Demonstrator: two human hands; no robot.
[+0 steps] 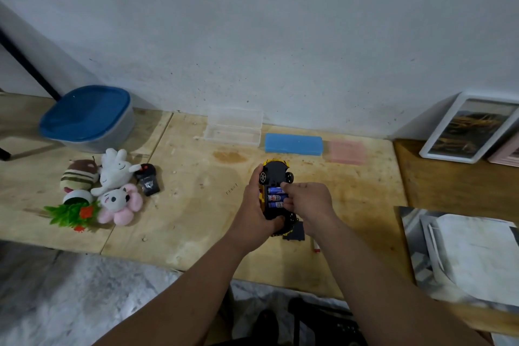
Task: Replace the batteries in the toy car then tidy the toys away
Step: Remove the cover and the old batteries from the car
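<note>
Head view: only cam.
L hand [257, 205]: I grip the toy car [276, 174] from its left side, belly up, above the wooden table [182, 205].
R hand [304, 199]: my fingertips [286, 201] pinch at the batteries [275, 197] in the open bay; can't tell if one's actually held.
Batteries: three side by side, blue/white.
Battery cover [295, 232]: black, on table just under car.
Toys: plush pile [112, 185] w/ black remote [147, 179], far left.
Tub [87, 118]: blue lid, back left.
Cases: clear case [233, 128], blue case [293, 143], by wall.
</note>
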